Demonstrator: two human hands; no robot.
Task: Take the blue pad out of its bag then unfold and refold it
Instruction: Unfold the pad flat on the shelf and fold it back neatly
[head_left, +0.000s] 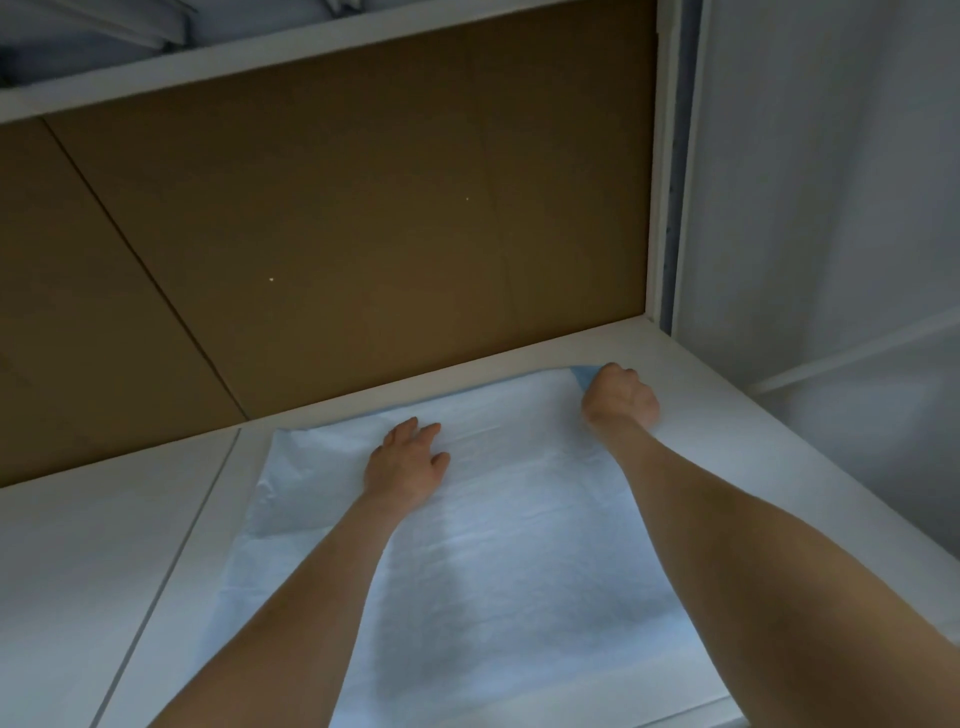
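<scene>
The pad (498, 545) lies spread flat on the white shelf (104, 545), its pale side up, reaching from the back wall to the front edge. My left hand (408, 465) rests flat on the pad near its far middle, fingers straight. My right hand (618, 397) grips the pad's far right corner, where a bit of the darker blue underside (584, 375) is turned up. No bag is in view.
A brown cardboard back panel (337, 234) stands right behind the pad. A white upright post (662, 182) and a white sheet (831, 182) close off the right side. Another shelf (260, 57) runs overhead with pale folded items on it.
</scene>
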